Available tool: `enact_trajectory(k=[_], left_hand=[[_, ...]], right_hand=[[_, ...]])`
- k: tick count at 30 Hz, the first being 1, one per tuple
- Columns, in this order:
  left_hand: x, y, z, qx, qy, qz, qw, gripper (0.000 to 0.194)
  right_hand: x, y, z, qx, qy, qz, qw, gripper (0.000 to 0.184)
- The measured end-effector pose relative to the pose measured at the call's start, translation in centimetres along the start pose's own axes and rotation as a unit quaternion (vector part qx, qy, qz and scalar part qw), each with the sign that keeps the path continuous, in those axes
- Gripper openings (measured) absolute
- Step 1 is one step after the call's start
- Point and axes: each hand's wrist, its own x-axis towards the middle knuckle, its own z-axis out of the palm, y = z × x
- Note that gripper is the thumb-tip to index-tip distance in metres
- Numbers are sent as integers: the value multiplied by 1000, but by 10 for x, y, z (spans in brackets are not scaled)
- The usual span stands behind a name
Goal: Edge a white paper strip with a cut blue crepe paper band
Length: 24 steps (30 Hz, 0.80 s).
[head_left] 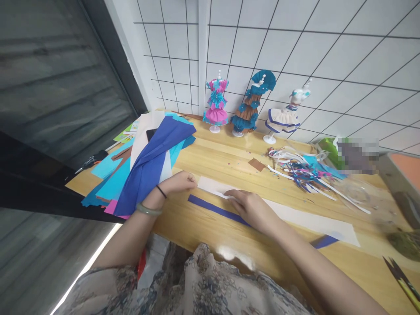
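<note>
A long white paper strip (305, 218) lies across the wooden table (229, 162). My left hand (179, 182) is closed in a pinch on its left end. My right hand (252, 210) lies flat with fingers stretched out, pressing on the white strip. A narrow dark blue paper strip (213, 208) runs beside the white one and passes under my right hand, its other end (324, 241) showing to the right.
A pile of blue, cyan and white crepe paper sheets (147, 166) lies at the left. Three small dressed mannequins (244, 105) stand by the tiled wall. Paper scraps (305, 173) lie at the right, scissors (402, 278) at the lower right, black scissors (87, 162) far left.
</note>
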Motion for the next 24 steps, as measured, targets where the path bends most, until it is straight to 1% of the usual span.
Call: enact_trajectory(k=[2,4,7,10,15,24], left_hand=[[5,-2,-1,-19,-21,-30,999,16],[8,-3,-2,-35,-25,-48,998,17],[11,-4,0,-36,-23,-50,998,20],[12,-5,2,-27,-12,-49,998,24],[15,-9,5,-1,12,-49,999,19],[15,-14,5,20,23,-52,998,11]], right_hand=[[6,0,0,24,-22,5,999,32],[11,0,-1,44,-41,10,998,34],[15,-3,-5,71,-87,7,994,34],[16,-11,-11,50,-117,5,992,35],[17,-17,-13,-27,-111,9,993,35],[24,-7,-7,-62,-90,26,994,33]])
